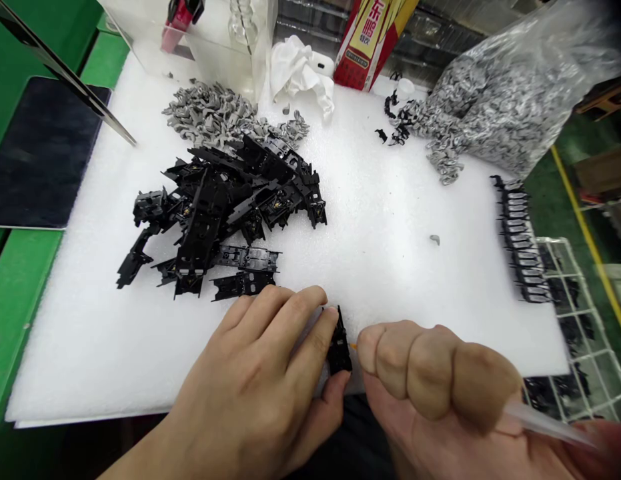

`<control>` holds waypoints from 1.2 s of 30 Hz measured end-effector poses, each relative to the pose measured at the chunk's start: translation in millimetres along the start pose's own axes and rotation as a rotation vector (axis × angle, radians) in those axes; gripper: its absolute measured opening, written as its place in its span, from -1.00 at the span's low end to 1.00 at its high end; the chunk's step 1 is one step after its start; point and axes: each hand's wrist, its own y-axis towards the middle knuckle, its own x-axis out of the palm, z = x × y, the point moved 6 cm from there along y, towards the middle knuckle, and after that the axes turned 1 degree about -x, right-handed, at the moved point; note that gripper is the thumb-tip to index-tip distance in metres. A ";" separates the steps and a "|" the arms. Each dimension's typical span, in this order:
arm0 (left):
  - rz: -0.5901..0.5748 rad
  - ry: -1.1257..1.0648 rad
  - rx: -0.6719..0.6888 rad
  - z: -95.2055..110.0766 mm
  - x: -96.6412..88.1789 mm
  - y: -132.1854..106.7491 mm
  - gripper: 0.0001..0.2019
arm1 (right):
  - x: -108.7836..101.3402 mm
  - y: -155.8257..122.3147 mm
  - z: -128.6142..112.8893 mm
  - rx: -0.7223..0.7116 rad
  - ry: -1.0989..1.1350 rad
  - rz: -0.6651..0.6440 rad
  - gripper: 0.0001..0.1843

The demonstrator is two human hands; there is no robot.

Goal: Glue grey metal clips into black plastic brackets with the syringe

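Note:
My left hand (270,367) grips a small black plastic part (340,350) between thumb and fingers at the front edge of the white foam sheet. Close to its right side is my right hand (430,380), fingers curled round a thin tool with a whitish translucent shaft (550,423). A small orange tip (353,346) pokes out of that fist toward the part; whether it touches cannot be made out. Beyond my left hand lies a heap of similar black parts (210,207), some with small brass-coloured bits.
Grey clips (210,113) lie piled behind the heap. A clear bag of grey pieces (510,87) spills at back right. A row of black parts (523,240) lines the right edge above a white wire basket (585,313). Metal tweezers (90,97) jut in at upper left.

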 end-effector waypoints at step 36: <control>-0.007 -0.024 -0.001 -0.4 -1.6 -1.5 -0.68 | 16.1 22.7 10.2 0.145 0.167 -0.026 -0.33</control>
